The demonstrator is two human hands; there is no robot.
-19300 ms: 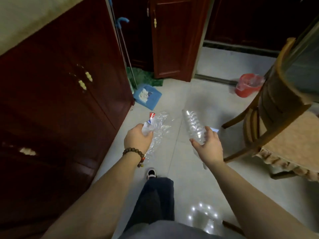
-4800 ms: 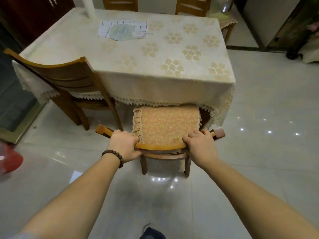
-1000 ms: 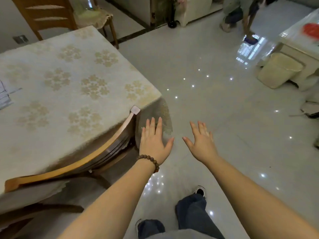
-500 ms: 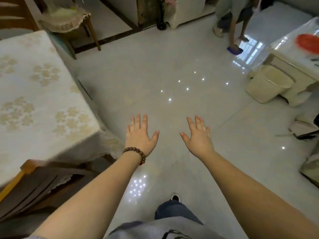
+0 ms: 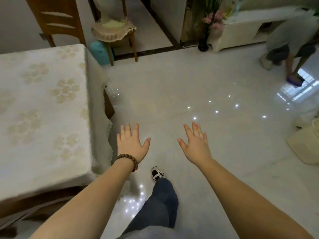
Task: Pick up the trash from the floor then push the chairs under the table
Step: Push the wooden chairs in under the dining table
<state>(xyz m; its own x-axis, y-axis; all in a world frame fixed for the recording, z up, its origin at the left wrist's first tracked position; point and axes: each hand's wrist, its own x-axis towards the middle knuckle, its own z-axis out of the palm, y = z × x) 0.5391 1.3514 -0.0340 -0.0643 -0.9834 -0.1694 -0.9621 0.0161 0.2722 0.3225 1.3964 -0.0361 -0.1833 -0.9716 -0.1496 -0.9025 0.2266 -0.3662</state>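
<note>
My left hand (image 5: 132,145), with a bead bracelet at the wrist, and my right hand (image 5: 196,145) hover over the white tiled floor, fingers spread, holding nothing. The table (image 5: 43,109) with its floral cream cloth fills the left side; my left hand is just off its right edge. A wooden chair (image 5: 57,23) stands at the table's far end, its back upright above the cloth. A second chair (image 5: 114,31) with a lace-edged cushion stands apart from the table near the back wall. The dark edge of a tucked-in chair (image 5: 34,206) shows under the table's near side.
Another person (image 5: 291,54) bends over at the far right. A cream bin (image 5: 305,145) sits at the right edge. A black vase with pink flowers (image 5: 205,40) and a white cabinet (image 5: 245,26) stand at the back. A teal object (image 5: 98,50) lies beside the cushioned chair.
I have walked along the table's right side; the table now sits further left and the far chairs have come into view. Both hands stay spread and empty.
</note>
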